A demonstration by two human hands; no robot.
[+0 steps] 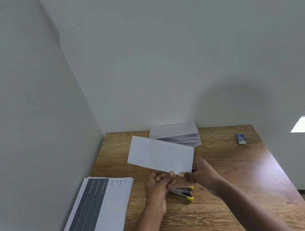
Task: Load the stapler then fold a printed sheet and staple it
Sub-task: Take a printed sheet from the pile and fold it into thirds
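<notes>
Hands, head view: left hand (160, 182) pinches the lower edge of a folded sheet (160, 156) between thumb and curled fingers; right hand (198, 174) is blurred at the sheet's lower right corner, its grip impossible to tell.
Folded sheet: white, blank side up, held tilted above the counter (229, 163).
Stapler (182, 193): silver with yellow tips, lying open on the counter just below the hands.
Printed sheets (98, 214): a stack at the counter's near left corner, with a dark panel.
Folded stack (176, 135): a pile by the far wall.
Small box (241, 138): blue and white, far right, well apart.
</notes>
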